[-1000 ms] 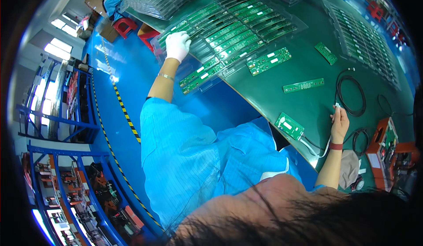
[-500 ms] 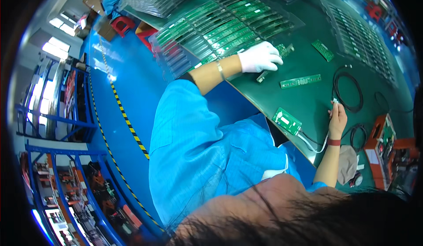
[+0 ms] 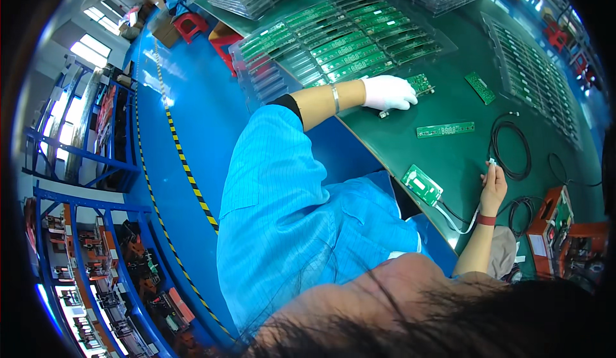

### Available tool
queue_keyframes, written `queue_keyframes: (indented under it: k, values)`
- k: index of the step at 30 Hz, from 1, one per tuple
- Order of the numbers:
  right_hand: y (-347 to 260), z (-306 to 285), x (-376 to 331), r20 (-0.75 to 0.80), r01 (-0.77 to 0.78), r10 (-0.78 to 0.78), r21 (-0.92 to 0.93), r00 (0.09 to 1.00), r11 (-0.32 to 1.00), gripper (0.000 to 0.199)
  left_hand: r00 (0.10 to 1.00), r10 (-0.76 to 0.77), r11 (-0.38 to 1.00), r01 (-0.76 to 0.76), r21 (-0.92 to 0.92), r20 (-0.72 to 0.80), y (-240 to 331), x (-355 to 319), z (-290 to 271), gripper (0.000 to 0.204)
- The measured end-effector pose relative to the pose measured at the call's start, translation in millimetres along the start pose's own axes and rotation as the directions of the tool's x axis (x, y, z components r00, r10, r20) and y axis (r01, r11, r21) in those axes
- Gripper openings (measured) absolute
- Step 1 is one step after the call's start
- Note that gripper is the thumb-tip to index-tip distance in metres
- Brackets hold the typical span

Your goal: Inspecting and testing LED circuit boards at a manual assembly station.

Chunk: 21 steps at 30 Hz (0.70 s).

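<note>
My left hand (image 3: 390,93), in a white glove, is closed over a narrow green circuit board (image 3: 420,85); the hand hides the board's middle, and its ends stick out on both sides. Bare and with a red band at the wrist, my right hand (image 3: 493,188) pinches a small white connector (image 3: 492,161) at the end of a cable. Between the hands, a long green board with a digit display (image 3: 445,129) lies flat on the table. Nearer to me, a green board with a white rectangular part (image 3: 422,185) rests by the table edge, with white and black wires leading from it.
Clear plastic trays of boards (image 3: 350,50) spread beyond my left hand; another filled tray (image 3: 536,79) lies far right. A small green board (image 3: 480,88) and a coiled black cable (image 3: 511,149) are on the green table (image 3: 449,63). An orange-sided box (image 3: 547,230) stands at right.
The view has shifted slightly, so the table appears a little further right and lower. The board under my left hand now lies at a flatter angle. My right hand still pinches the connector.
</note>
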State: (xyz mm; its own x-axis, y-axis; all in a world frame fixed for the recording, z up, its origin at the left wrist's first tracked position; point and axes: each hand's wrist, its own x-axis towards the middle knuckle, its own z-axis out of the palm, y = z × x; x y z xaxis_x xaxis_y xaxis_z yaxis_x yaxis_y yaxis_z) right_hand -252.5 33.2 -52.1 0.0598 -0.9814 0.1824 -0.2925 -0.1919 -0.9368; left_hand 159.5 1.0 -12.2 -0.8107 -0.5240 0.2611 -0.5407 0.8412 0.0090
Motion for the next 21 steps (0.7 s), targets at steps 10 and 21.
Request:
queue_keyframes:
  k: [10, 21]
  values:
    - [-7.9, 1.6, -2.7, 0.003, 0.003, -0.003, -0.013, 1.000, 1.000, 0.026, 0.991, 0.082, 0.997, -0.083, -0.009, -0.104, 1.7, -7.6, 2.4, 0.024]
    - [-12.5, 5.2, -4.5, -0.010, -0.006, 0.006, 0.021, 1.000, 1.000, 0.024, 0.837, -0.544, 0.795, 0.538, 0.280, -0.064, 23.4, -2.0, -17.8, 0.019]
